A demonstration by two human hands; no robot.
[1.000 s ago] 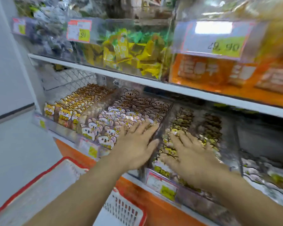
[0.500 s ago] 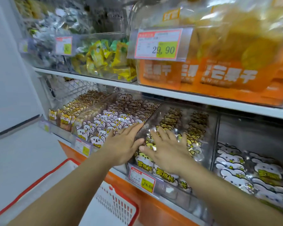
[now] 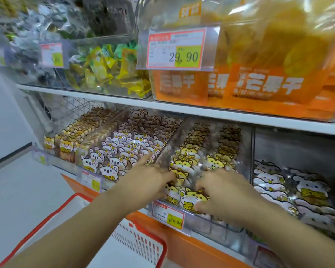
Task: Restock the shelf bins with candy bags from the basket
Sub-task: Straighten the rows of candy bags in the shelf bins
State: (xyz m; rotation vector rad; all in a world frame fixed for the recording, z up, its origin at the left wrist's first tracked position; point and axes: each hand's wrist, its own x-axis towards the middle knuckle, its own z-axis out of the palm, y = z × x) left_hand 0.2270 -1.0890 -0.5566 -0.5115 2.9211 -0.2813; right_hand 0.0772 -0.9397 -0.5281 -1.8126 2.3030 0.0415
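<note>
A: Gripping anything, the right hand [image 3: 220, 192]?
B: Yes. Its thumb and curled fingers pinch the front yellow cat bag [image 3: 193, 198] in the middle clear bin [image 3: 209, 222].
A: And the left hand [image 3: 149, 182]?
B: The index finger lies straight along the divider [image 3: 170, 140]. The others bend in among the bags [image 3: 184, 151]; whether they hold one, I cannot tell.
A: The basket [image 3: 143, 246]?
B: Lower left, below the shelf [image 3: 184, 241].

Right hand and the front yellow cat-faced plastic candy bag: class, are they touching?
Touching. The head view shows the right hand pinching the front yellow cat-faced plastic candy bag between thumb and fingers, with no gap.
</note>
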